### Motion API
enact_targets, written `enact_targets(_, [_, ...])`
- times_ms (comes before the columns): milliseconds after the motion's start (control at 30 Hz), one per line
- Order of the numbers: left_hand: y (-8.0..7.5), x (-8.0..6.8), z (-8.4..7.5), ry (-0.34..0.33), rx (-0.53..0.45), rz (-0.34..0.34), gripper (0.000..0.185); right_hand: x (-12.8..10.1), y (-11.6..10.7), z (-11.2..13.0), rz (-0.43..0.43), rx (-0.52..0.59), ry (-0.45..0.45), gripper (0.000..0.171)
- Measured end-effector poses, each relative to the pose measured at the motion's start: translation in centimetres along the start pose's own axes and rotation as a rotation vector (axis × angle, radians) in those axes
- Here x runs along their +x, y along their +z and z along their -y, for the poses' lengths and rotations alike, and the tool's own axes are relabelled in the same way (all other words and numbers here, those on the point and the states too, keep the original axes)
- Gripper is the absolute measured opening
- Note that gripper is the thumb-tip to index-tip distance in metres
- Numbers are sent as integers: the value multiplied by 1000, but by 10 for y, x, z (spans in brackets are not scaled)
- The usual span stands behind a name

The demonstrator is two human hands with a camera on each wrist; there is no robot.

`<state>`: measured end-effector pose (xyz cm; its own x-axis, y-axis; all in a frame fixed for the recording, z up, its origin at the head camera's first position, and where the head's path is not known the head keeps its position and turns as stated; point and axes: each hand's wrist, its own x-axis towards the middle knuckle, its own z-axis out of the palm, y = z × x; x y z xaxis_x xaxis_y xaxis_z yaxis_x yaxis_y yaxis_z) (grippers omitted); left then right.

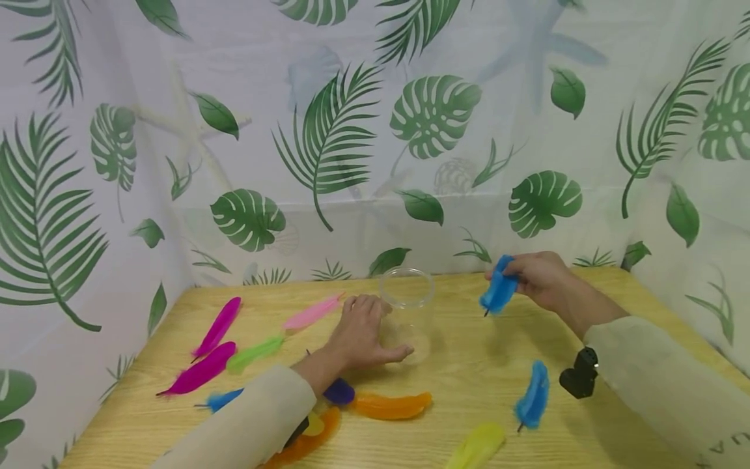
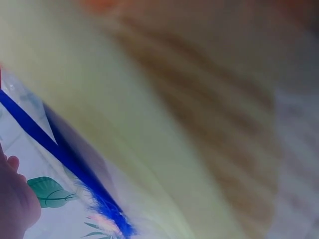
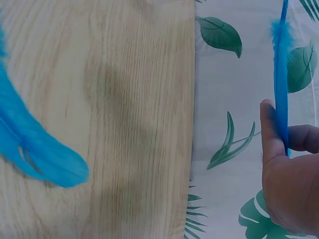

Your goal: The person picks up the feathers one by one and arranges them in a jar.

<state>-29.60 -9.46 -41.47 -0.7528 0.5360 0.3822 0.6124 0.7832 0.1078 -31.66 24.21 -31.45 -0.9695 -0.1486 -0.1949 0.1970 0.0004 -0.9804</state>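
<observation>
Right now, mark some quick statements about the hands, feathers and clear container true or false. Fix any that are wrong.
1. The right hand pinches a blue feather. True.
2. The left hand pinches a yellow feather. False: the left hand is at the clear container.
3. The clear container stands upright. True.
4. The pink feather lies right of the clear container. False: the pink feather lies to its left.
5. Two magenta feathers lie on the table. True.
</observation>
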Motion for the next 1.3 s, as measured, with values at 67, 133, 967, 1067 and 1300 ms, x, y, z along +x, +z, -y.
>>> enact_targets(67, [0, 0, 0, -4, 0, 8, 75, 0, 2, 1, -1, -2, -1, 62])
enact_targets(133, [0, 0, 0, -8, 1, 12, 75, 1, 3, 2, 0, -6, -7, 63])
enact_targets(967, [2, 3, 0, 0, -14, -4, 76, 1, 35, 32, -35, 15, -101, 56])
enact_targets(1067, [4, 1, -1, -3, -14, 5, 76, 2, 42, 37, -48, 20, -108, 55])
enact_targets(1300, [3, 0, -4, -10, -50, 16, 76, 5, 55, 44, -76, 76, -114, 52])
